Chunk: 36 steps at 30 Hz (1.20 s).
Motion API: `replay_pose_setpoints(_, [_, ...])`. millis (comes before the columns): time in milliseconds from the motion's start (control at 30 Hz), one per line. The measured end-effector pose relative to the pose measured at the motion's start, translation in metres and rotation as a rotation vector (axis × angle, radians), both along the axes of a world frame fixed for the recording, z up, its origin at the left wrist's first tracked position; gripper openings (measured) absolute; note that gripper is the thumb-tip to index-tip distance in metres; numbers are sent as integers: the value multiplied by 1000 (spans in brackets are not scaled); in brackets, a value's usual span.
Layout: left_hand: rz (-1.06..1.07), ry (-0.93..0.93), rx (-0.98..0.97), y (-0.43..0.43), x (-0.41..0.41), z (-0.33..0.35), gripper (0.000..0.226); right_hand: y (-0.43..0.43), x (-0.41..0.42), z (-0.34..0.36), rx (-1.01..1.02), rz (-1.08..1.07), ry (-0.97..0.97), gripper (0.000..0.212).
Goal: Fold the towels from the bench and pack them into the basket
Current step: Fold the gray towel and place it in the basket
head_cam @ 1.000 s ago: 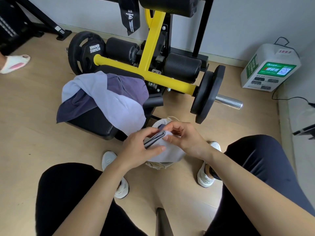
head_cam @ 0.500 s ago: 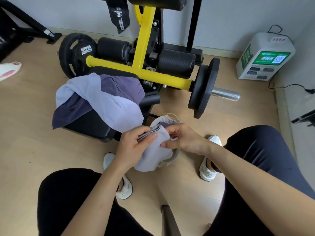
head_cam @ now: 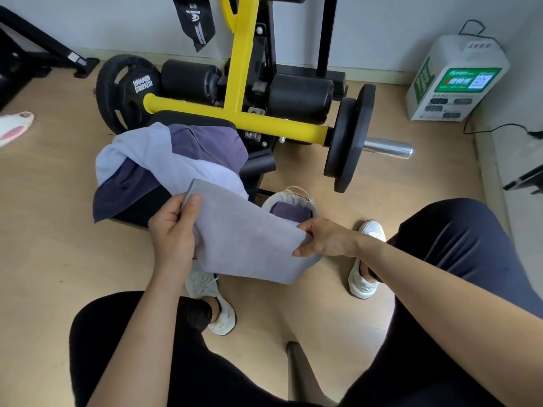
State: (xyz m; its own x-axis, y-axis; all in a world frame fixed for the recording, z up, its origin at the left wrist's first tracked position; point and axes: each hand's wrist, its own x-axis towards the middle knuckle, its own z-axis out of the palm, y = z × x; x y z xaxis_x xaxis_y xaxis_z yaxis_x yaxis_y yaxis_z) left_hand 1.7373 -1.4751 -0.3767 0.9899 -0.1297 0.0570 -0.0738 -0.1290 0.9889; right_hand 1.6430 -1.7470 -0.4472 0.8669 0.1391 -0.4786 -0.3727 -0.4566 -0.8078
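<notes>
In the head view, we see both hands at the centre of the frame with a folded grey towel (head_cam: 244, 239) stretched between them. The left hand (head_cam: 173, 227) pinches the towel's upper left corner, with the thumb pressed on top and the fingers curled underneath. The right hand (head_cam: 326, 237) grips the towel's right edge, with the fingers tucked under the cloth, so the towel lies to the right of the left hand and to the left of the right hand. It slopes down from the upper left corner toward the lower right.

Just behind the right hand the basket (head_cam: 293, 193) stands on the floor (head_cam: 58, 259). The near part of its rim is hidden by the held towel. Inside it we see a dark purple folded towel (head_cam: 289, 211).

In the middle left of the frame is the black padded surface (head_cam: 141, 208). A light lilac towel (head_cam: 176, 163) is draped loosely over it, lying across a purple towel (head_cam: 205, 142), and a dark navy cloth (head_cam: 126, 186) hangs off its left side. The held towel's upper corner overlaps the lilac towel's lower edge in the picture; we cannot tell whether they touch.

Behind the surface rises a yellow frame (head_cam: 235, 83), with a weight plate (head_cam: 349, 136) at centre right. A white box (head_cam: 452, 80) sits at the upper right by the wall. Two white shoes (head_cam: 365, 277) flank the lower middle of the frame.
</notes>
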Motion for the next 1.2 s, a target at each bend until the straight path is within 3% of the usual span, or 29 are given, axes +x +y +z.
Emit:
replay_pose_setpoints(133, [112, 28, -45, 13, 10, -4, 27, -13, 1, -4, -47, -41, -46, 22])
replay_pose_setpoints(267, [234, 90, -102, 25, 19, -8, 22, -22, 2, 0, 146, -235, -56, 13])
replay_pose_setpoints(367, [287, 97, -5, 32, 24, -16, 25, -29, 6, 6, 337, -454, -96, 22])
replay_pose_setpoints(467, [268, 26, 189, 36, 26, -27, 42, -33, 12, 15, 408, -600, -151, 28])
replay_pose_setpoints(600, [228, -82, 437, 29, 23, -28, 44, -35, 15, 30, 327, -667, -259, 23])
replay_pose_setpoints(700, [206, -89, 482, 25, 22, -31, 41, -39, 15, 34, 216, -675, -314, 31])
replay_pose_setpoints(833, [147, -18, 446, 17, 19, -33, 43, -41, 13, 30, 120, -699, -282, 20])
replay_pose_setpoints(1000, [34, 96, 253, 1, 6, -31, 42, -30, 12, 32, 95, -708, -269, 18])
replay_pose_setpoints(1200, [-74, 79, 268, -26, -15, -34, 39, 4, 7, 41, 82, -579, -325, 18])
